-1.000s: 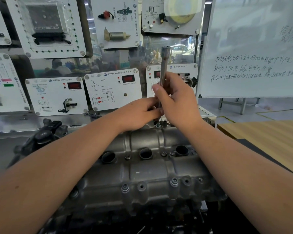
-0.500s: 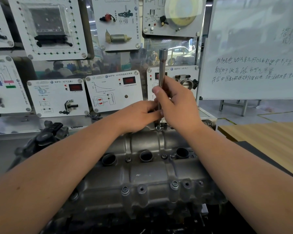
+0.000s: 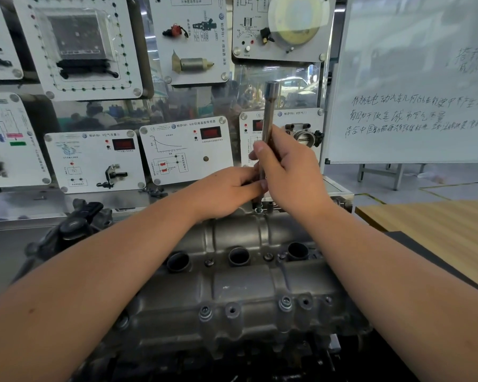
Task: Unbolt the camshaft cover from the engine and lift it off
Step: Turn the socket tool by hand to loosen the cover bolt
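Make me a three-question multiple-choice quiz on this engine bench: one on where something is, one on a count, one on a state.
1. Where does the socket tool stand?
A. at the cover's far edge
B. on the wooden table
C. in a round well

2. How many open round wells run along the camshaft cover?
A. one
B. three
C. six

3. What is the right hand doing?
A. hanging idle
B. lying flat
C. gripping the tool

Answers: 1 A, its tip meets the far edge; 2 B, three dark openings show; 3 C, its fingers curl round the shaft.
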Available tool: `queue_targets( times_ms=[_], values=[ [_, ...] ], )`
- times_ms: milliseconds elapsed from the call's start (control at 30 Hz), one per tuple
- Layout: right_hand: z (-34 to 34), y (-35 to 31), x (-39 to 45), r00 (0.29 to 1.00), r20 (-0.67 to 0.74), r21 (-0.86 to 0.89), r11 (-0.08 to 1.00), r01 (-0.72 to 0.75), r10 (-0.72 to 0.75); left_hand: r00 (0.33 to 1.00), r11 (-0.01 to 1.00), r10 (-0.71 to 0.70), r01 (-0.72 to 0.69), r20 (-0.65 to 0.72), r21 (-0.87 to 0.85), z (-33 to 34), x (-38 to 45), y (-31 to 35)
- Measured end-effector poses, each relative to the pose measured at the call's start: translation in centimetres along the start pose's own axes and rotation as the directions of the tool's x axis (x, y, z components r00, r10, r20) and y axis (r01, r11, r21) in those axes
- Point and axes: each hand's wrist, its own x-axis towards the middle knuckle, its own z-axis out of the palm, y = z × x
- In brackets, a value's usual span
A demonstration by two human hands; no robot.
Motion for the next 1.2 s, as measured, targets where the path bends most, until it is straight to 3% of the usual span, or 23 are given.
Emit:
queue_targets(
  times_ms=[167, 367, 567, 1200],
  values=[
    [-0.09, 0.06, 0.07, 0.998, 0.053, 0.014, 1.0, -0.023, 0.022, 1.0, 1.0, 0.002, -0.002, -0.002, -0.008, 0.16, -0.06, -0.33],
    [-0.05, 0.0, -0.1, 0.999, -0.044, -0.008, 1.0, 0.011, -0.011, 1.0, 1.0, 0.005, -0.004, -0.024, 0.02, 0.06, 0.32, -0.33],
    [-0.11, -0.02, -0.01, 1.0, 0.023, 0.027, 1.0, 0.003, -0.004, 1.0, 1.0, 0.005, -0.005, -0.014, -0.016, 0.18, 0.11, -0.62],
    [-0.01, -0.08, -0.12, 0.997, -0.023, 0.051, 0.996, -0.068, 0.069, 0.999, 0.999, 0.027, -0.026, -0.024, 0.033, 0.18, 0.36, -0.54]
  ],
)
